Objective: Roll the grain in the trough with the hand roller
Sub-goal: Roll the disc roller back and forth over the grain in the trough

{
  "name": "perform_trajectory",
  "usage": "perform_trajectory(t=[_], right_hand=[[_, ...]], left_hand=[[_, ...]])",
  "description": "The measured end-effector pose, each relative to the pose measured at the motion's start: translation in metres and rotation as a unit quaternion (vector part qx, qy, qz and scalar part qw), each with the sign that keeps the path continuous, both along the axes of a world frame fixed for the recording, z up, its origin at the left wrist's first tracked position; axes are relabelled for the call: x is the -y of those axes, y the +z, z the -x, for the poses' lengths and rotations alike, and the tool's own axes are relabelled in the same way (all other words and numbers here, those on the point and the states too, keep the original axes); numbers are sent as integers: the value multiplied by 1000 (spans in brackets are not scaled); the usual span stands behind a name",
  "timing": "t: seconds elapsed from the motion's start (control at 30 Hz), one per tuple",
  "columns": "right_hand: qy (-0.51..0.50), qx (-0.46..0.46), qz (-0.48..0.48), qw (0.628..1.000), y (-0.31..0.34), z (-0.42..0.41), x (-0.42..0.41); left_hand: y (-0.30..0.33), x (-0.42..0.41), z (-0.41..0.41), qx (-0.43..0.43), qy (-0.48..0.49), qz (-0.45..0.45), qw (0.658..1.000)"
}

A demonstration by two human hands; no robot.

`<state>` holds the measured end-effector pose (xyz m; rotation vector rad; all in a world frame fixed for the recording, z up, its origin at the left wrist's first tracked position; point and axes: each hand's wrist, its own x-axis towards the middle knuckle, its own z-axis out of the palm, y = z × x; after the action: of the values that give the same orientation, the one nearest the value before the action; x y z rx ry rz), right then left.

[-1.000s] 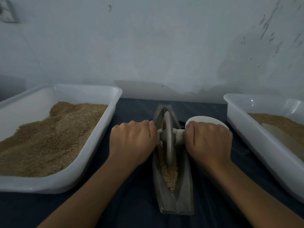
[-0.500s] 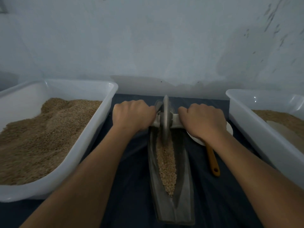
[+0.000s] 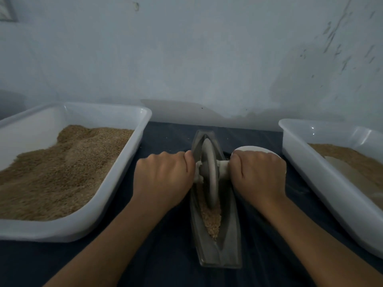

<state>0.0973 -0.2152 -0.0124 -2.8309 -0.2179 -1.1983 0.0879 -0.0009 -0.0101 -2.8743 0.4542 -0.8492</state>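
A narrow grey boat-shaped trough (image 3: 230,243) lies lengthwise on the dark cloth in front of me. Brown grain (image 3: 211,221) fills its groove near the front. The hand roller (image 3: 209,172), a grey disc on a pale axle, stands upright in the groove around the trough's middle. My left hand (image 3: 163,177) is closed on the axle's left end. My right hand (image 3: 257,175) is closed on its right end. Both handle ends are hidden inside my fists.
A white tub (image 3: 116,195) heaped with brown grain sits at the left. A second white tub (image 3: 323,183) with grain stands at the right. A white bowl (image 3: 255,149) peeks out behind my right hand. A pale wall rises just behind.
Half a second ago the roller was at the trough's far end; both hands have pulled it back toward me to the middle, covering grain that lay exposed.
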Motion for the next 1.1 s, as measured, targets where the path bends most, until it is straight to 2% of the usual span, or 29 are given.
perform_trajectory(t=[0.1, 0.17, 0.27, 0.4, 0.5, 0.57, 0.67, 0.8, 1.0, 1.1], right_hand=[[-55, -62, -9, 997, 5, -22, 0], [-75, -98, 18, 992, 9, -42, 4], [-78, -170, 19, 982, 22, -68, 5], [-80, -226, 37, 970, 33, -75, -1], [-78, -179, 42, 980, 28, -55, -4], [-69, -118, 48, 989, 19, -33, -7], [-92, -85, 57, 991, 8, 2, -8], [-97, -68, 78, 990, 4, 25, -8], [-95, -56, 51, 993, 5, 9, -5], [-71, -68, 27, 995, 12, -20, -1]], left_hand=[[-2, 5, -42, -35, 3, 76, 997], [1, 10, -74, -76, 23, 116, 990], [10, 9, -108, -184, 70, 167, 966], [15, 9, -116, -234, 74, 132, 960], [10, 9, -97, -187, 70, 162, 966], [1, 7, -76, -97, 45, 87, 990], [-5, 2, -38, -10, -34, -12, 999], [-8, -4, -13, 48, -42, -18, 998], [-10, 2, -28, 63, -27, -54, 996], [-6, 4, -54, 0, -7, -14, 1000]])
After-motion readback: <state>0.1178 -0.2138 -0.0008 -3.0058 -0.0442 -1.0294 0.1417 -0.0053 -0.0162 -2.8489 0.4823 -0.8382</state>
